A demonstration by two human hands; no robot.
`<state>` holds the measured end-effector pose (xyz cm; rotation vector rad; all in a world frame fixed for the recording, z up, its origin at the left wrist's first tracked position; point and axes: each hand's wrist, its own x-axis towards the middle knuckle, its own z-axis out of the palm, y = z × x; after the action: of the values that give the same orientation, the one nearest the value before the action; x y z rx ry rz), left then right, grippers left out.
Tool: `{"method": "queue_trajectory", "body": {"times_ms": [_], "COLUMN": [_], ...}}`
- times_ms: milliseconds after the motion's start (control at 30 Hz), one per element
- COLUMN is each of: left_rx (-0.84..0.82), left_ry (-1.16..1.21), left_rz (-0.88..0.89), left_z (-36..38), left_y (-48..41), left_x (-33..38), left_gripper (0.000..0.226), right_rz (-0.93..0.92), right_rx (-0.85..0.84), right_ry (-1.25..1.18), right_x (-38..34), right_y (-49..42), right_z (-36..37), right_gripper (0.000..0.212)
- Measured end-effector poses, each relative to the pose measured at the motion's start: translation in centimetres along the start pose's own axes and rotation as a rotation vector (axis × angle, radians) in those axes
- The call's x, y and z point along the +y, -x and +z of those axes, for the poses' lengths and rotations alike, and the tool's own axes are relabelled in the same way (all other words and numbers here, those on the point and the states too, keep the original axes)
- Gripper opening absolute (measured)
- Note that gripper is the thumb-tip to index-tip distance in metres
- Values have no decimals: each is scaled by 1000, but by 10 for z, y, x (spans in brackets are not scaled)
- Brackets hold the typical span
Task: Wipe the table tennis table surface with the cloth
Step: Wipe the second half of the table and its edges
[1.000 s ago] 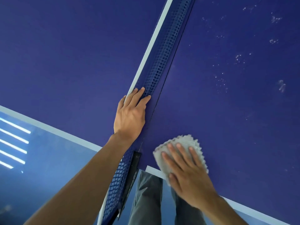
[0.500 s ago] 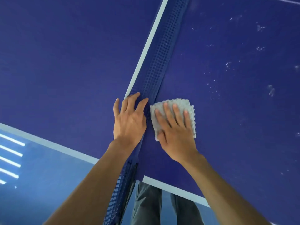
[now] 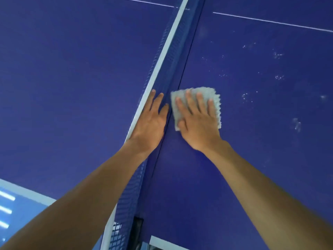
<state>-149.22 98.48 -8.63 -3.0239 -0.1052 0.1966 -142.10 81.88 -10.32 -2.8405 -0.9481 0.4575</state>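
Observation:
The dark blue table tennis table [image 3: 252,159] fills the view. A folded grey cloth [image 3: 212,94] lies flat on its right half, close beside the net. My right hand [image 3: 198,121] presses down on the cloth with straight, spread fingers. My left hand [image 3: 149,121] rests flat against the blue net [image 3: 173,56] and its white top band, fingers straight, pushing it to the left. The two hands are almost side by side.
Whitish dusty specks [image 3: 277,56] dot the right half beyond the cloth. A thin white centre line [image 3: 270,21] crosses the table at the far end. The table's white near edge [image 3: 27,193] and the net clamp [image 3: 137,224] sit at the bottom.
My right hand slid the cloth from the near edge forward along the net. My left hand moved forward along the net with it.

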Motion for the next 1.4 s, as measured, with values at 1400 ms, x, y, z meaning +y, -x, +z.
{"method": "queue_trajectory", "body": {"times_ms": [1400], "left_rx": [128], "left_ry": [436], "left_rz": [77], "left_z": [11], "left_y": [-125], "left_x": [-10], "left_gripper": [48], "right_rz": [430], "right_rx": [109], "right_ry": [-75], "right_x": [140], "right_y": [-265], "right_z": [-92], "right_gripper": [62]}}
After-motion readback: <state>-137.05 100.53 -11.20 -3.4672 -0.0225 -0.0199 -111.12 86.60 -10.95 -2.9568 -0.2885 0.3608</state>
